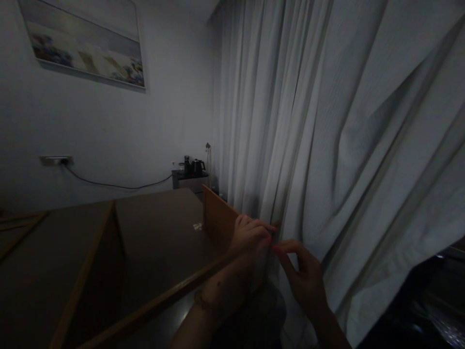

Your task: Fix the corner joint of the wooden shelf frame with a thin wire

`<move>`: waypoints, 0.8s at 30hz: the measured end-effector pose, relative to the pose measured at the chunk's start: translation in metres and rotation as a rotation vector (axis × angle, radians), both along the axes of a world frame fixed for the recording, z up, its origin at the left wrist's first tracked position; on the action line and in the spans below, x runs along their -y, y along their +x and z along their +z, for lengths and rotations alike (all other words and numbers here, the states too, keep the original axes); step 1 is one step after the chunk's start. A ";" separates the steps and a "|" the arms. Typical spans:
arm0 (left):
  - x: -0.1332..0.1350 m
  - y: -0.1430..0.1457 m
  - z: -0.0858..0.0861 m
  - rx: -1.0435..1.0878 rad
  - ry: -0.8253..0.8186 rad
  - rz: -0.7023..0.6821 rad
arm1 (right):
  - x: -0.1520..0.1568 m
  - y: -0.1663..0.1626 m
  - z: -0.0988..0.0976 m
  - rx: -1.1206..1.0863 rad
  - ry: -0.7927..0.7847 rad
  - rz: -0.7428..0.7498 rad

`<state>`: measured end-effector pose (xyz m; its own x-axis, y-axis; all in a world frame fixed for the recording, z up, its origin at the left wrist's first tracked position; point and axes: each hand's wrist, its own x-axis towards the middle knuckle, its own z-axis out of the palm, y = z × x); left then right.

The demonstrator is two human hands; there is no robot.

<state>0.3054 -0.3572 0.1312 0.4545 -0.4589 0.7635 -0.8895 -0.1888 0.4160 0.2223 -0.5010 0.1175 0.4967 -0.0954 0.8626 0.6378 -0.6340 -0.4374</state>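
My left hand (250, 235) is closed around the corner where a long, narrow wooden rail (174, 288) meets an upright wooden panel (220, 213). The rail slants from the lower left up to that hand. Just right of the corner, my right hand (305, 276) has thumb and forefinger pinched together close to the rail's end. Whatever lies between those fingertips is too small and dark to make out. A second upright wooden panel (96, 271) stands at the left, and it appears to belong to the same wooden piece.
The dark table (156, 218) carries small pale pieces (197, 226) and a thin wooden frame (25, 228) at far left. Long curtains (276, 111) hang close on the right. Behind stands a small cabinet (192, 184) with a black kettle (197, 167); a cable (119, 186) runs along the wall.
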 end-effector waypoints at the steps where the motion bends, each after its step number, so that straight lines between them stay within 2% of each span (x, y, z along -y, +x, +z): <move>1: 0.000 0.002 -0.001 0.000 0.020 -0.002 | 0.000 0.000 0.000 -0.031 0.027 0.021; 9: 0.003 0.011 -0.005 0.012 0.018 -0.007 | -0.002 0.004 0.000 -0.188 0.259 0.122; 13: 0.002 0.007 -0.002 0.003 0.040 0.013 | -0.003 0.007 -0.004 -0.182 0.306 0.182; 17: 0.002 0.005 -0.001 -0.022 0.034 0.018 | 0.001 0.008 -0.008 -0.122 0.200 0.093; 24: 0.005 0.011 -0.003 0.002 0.030 0.014 | 0.020 0.005 -0.002 0.182 -0.183 -0.157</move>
